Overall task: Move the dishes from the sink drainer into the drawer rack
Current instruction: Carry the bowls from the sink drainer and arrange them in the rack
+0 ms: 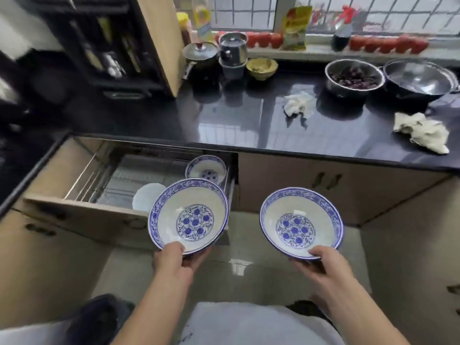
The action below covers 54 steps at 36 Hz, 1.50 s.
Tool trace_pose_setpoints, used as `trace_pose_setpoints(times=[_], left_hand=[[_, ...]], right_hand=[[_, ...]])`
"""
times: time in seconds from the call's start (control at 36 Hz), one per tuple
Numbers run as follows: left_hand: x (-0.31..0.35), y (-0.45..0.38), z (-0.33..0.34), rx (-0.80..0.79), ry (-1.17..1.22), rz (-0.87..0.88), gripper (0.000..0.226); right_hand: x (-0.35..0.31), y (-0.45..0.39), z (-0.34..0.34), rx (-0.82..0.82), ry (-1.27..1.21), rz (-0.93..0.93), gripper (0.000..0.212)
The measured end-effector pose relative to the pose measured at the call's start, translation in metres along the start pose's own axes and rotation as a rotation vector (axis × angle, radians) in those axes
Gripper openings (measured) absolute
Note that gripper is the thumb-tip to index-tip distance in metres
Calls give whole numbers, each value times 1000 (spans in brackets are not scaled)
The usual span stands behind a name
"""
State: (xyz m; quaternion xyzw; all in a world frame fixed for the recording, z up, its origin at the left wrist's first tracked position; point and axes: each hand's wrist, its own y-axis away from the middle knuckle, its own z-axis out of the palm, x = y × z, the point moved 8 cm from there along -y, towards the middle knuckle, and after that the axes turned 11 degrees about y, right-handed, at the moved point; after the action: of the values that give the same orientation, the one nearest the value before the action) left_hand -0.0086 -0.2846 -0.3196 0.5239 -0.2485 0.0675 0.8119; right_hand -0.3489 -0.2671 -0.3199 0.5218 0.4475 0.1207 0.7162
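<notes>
Drawer rack (117,175): pulled open ahead and left of the left hand, likely ready for loading; a small bowl (206,169) and a white dish (146,197) already sit inside.
Left hand (174,260): thumb over the near rim, fingers beneath, gripping a blue-patterned bowl (188,216) level at the drawer's front edge.
Right hand (321,263): the same pinch on a matching bowl (301,222), held over the floor, well right of the drawer, probably waiting its turn.
</notes>
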Motion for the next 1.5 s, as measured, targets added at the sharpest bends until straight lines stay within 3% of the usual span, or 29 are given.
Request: trace_pose_setpoints(times=[0.14, 0.33, 0.56, 0.75, 1.08, 1.19, 1.39, 1.5], left_hand=[[75, -32, -32, 44, 77, 44, 59], [120, -78, -30, 142, 73, 99, 70], [190, -113, 14, 135, 31, 121, 57], [238, -152, 27, 142, -45, 142, 64], [299, -277, 65, 50, -382, 17, 54], [299, -323, 77, 15, -425, -20, 48], [282, -376, 78, 3, -423, -100, 52], [270, -398, 81, -13, -436, -136, 48]], right_hand=[[18, 19, 86, -58, 130, 22, 38], [19, 2, 173, -103, 242, 52, 15], [32, -49, 271, -148, 358, 157, 24], [53, -77, 339, -126, 457, 168, 29], [96, -126, 412, 62, 498, 95, 24], [87, -152, 432, 133, 575, 38, 16], [64, -210, 440, 234, 841, -70, 30], [57, -239, 441, 232, 888, -113, 27]])
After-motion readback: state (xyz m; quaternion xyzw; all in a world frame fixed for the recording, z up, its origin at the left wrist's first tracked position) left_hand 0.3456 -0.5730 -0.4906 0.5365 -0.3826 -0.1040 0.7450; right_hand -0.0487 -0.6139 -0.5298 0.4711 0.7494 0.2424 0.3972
